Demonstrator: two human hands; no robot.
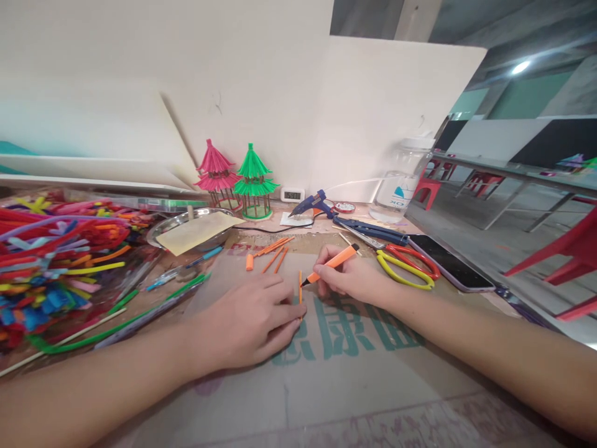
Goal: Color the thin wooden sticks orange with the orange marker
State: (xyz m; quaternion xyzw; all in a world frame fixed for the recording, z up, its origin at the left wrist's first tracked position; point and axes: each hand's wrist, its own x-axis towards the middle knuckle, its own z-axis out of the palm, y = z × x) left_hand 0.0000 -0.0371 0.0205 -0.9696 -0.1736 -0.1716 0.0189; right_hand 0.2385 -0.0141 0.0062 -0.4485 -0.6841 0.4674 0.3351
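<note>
My right hand [345, 274] grips an orange highlighter [333, 264], its dark tip slanting down to the left. That tip meets or nearly meets a thin orange stick [300, 286], which lies lengthwise on the grey sheet. At the stick's near end, the bent fingers of my left hand [254, 317] press it down. Beyond my left hand are an orange marker cap [250, 262] and several more orange sticks [274, 246]. Teal printed characters [340, 333] show on the sheet [261, 404] beneath my hands.
Bundled pipe cleaners [60, 261] crowd the left, beside a metal plate [153, 236]. Pink [215, 174] and green [254, 180] pavilion models stand behind, near a glue gun [312, 203]. Rightward are yellow-and-red-handled scissors [405, 267], a phone [448, 261] and a plastic jug [398, 183].
</note>
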